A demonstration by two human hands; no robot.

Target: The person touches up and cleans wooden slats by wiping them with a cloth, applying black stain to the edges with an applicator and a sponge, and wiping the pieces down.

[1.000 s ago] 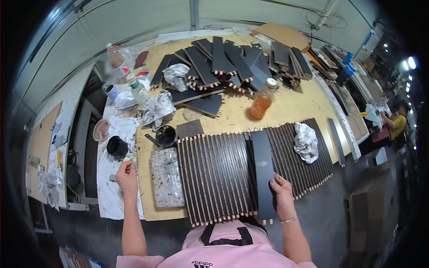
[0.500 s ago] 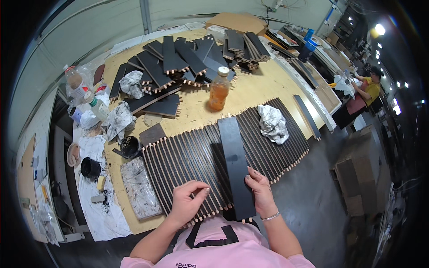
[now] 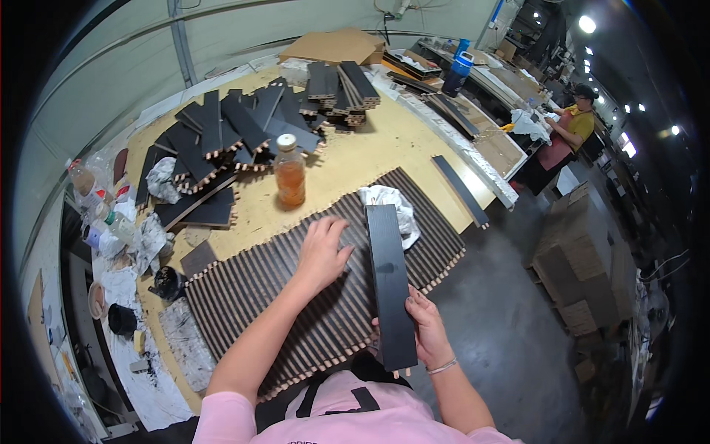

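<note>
Black-painted wooden slats fill the middle of the frame: a long row of slats (image 3: pixel 296 296) lies side by side across the bench (image 3: pixel 414 140), edges touching, pale dowel ends showing along the near edge. The right hand (image 3: pixel 423 334) has its grip wrapped around the lower end of one black board (image 3: pixel 389 285), which is raised above the row and points up the frame toward a crumpled white rag (image 3: pixel 396 207). The left hand (image 3: pixel 323 250) lies flat and spread on the slats just left of that board, holding nothing.

Judging by the layout, a good share of the work looks done, since the row already spans much of the bench. Plenty seems left: a loose heap of dark boards (image 3: pixel 237 129) sits at upper centre, with stacked boards (image 3: pixel 344 87) behind it. An orange-filled bottle (image 3: pixel 290 176) stands between heap and row. At upper right a co-worker (image 3: pixel 573 129) works at another bench.
</note>
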